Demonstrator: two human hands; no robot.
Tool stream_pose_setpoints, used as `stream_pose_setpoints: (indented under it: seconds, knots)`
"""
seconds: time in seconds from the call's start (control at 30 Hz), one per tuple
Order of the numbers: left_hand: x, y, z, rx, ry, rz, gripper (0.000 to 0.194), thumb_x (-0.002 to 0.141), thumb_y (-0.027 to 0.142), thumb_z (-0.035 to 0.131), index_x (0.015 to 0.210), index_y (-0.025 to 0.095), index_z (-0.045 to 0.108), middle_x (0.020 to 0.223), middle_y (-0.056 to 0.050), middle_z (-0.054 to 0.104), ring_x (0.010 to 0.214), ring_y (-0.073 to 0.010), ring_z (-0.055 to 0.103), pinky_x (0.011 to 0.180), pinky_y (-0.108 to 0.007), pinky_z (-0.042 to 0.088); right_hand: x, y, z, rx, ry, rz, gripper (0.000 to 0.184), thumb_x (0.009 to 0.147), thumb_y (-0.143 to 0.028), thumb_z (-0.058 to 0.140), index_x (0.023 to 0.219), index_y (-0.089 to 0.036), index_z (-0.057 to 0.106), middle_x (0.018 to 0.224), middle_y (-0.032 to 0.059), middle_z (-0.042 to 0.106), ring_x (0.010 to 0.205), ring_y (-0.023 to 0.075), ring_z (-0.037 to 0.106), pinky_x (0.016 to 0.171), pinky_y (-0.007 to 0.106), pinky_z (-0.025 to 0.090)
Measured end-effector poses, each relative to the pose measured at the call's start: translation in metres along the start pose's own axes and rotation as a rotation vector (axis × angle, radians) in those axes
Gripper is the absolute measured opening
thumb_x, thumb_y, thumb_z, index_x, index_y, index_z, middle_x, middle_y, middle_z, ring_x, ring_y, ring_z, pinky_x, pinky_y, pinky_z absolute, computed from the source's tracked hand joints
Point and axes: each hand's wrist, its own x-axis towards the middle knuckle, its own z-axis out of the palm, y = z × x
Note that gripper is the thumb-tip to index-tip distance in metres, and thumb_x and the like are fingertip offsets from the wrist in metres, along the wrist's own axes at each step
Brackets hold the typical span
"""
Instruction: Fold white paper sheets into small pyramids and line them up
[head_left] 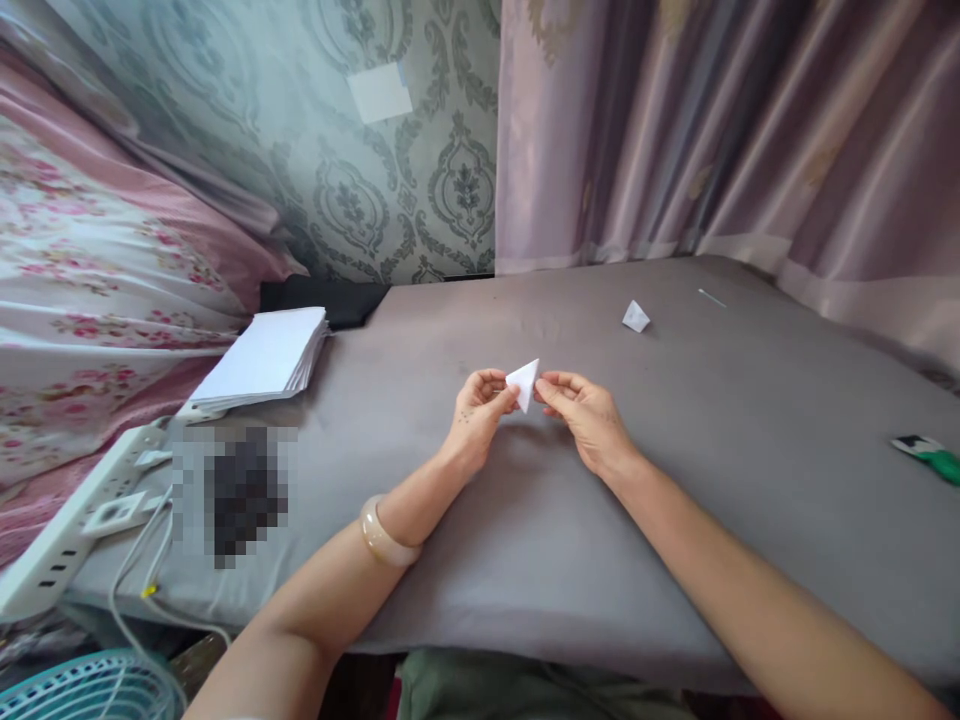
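A small white piece of folded paper (524, 382), pointed at its top and bottom, is held up over the grey-covered table. My left hand (480, 408) pinches its left side between thumb and curled fingers. On the other side, my right hand (585, 412) has thumb and fingertips closed at the paper's right edge, with the fingertips partly hidden behind the thumb. Farther back to the right, another small folded white paper shape (635, 317) rests on the cloth.
A stack of white paper (262, 357) lies at the back left, by a black flat item (330, 300). Left, a power strip (71, 525) with cables runs along the table edge, near a blurred-out dark patch. A green-handled tool (930, 458) sits far right. The grey cloth (750, 420) covers the table.
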Motion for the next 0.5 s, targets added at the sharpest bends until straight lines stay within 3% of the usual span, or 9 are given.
stream_pose_setpoints:
  seconds: [0.2,0.5]
  knots:
    - [-0.0046,0.0024,0.0044,-0.064,-0.100,-0.050,0.037,0.068,0.026,0.077,0.095,0.015,0.053,0.080,0.001,0.062,0.067,-0.0088,0.060,0.067,-0.024,0.044,-0.0017,0.0001,0.0008,-0.051,-0.008,-0.079,0.040,0.063,-0.041,0.077,0.093,-0.016,0.068,0.091,0.0069,0.073,0.081,0.0165,0.065,0.074,0.030,0.050]
    - [-0.0050,0.0017,0.0025,-0.012,-0.103,-0.100,0.033,0.066,0.025,0.079,0.088,0.015,0.057,0.071,0.002,0.060,0.064,-0.0080,0.055,0.063,-0.022,0.041,-0.0021,0.0008,-0.0028,-0.149,-0.057,-0.153,0.030,0.067,-0.039,0.073,0.087,-0.017,0.071,0.082,0.0049,0.074,0.072,0.0162,0.065,0.068,0.030,0.050]
